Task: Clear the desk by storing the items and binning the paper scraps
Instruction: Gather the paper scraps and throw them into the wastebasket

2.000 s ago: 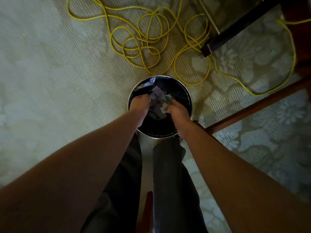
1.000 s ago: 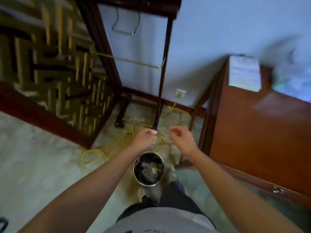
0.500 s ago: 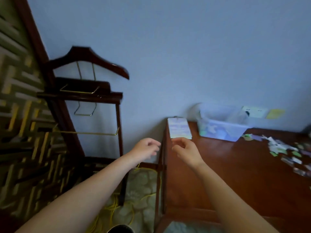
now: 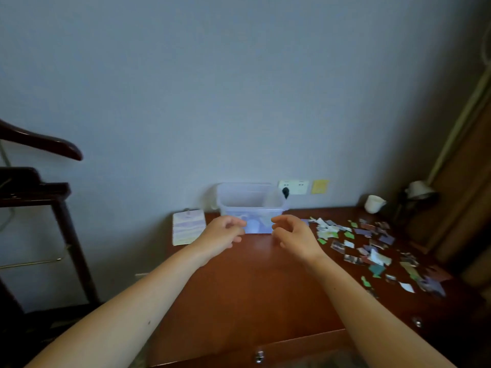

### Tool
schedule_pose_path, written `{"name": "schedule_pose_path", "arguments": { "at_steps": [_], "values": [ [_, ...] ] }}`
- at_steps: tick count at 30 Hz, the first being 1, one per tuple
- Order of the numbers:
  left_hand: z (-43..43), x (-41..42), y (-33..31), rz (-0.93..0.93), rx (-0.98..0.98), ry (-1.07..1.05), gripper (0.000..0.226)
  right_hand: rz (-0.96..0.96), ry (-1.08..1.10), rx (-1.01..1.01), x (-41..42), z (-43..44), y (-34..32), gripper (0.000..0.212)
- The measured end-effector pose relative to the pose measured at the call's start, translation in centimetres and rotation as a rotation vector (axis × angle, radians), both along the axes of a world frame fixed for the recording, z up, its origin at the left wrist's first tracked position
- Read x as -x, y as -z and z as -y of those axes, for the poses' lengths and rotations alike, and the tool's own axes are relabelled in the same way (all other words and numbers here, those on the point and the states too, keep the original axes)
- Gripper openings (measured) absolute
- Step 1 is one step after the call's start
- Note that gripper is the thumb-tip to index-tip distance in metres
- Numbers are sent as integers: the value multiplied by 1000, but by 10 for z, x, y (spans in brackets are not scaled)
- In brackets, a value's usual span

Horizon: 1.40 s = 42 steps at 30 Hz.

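Two bare hands hang side by side over the reddish-brown wooden desk [image 4: 252,290]. The left hand [image 4: 225,234] and the right hand [image 4: 293,235] are both empty, fingers loosely curled, just in front of the clear plastic storage box [image 4: 249,201] standing against the grey wall. Many torn coloured paper scraps [image 4: 372,251] lie scattered across the desk's right side, apart from the hands. A pale spiral notepad [image 4: 187,227] lies left of the box, and a white cup [image 4: 373,203] stands far back on the right.
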<state>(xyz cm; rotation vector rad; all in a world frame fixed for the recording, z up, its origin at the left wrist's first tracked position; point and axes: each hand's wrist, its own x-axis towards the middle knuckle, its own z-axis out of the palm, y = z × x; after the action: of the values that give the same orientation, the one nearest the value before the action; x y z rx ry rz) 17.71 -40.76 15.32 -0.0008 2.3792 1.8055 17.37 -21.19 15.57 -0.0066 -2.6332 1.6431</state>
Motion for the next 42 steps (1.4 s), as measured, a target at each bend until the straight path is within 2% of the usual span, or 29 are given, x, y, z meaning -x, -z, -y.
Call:
{"name": "schedule_pose_path", "arguments": {
  "at_steps": [11, 22, 29, 36, 42],
  "values": [
    [-171, 43, 4, -32, -22, 117, 17, -25, 119, -29, 12, -155, -2, 26],
    [-232, 159, 40, -22, 39, 165, 17, 28, 211, -33, 112, -214, 27, 29],
    [-258, 245, 65, 24, 29, 159, 13, 95, 163, -118, 193, -237, 42, 32],
    [-290, 300, 111, 181, 33, 105, 13, 219, 105, -102, 264, -274, 85, 31],
    [-314, 337, 150, 345, 77, -68, 10, 309, -59, -104, 345, -303, 120, 31]
  ]
}}
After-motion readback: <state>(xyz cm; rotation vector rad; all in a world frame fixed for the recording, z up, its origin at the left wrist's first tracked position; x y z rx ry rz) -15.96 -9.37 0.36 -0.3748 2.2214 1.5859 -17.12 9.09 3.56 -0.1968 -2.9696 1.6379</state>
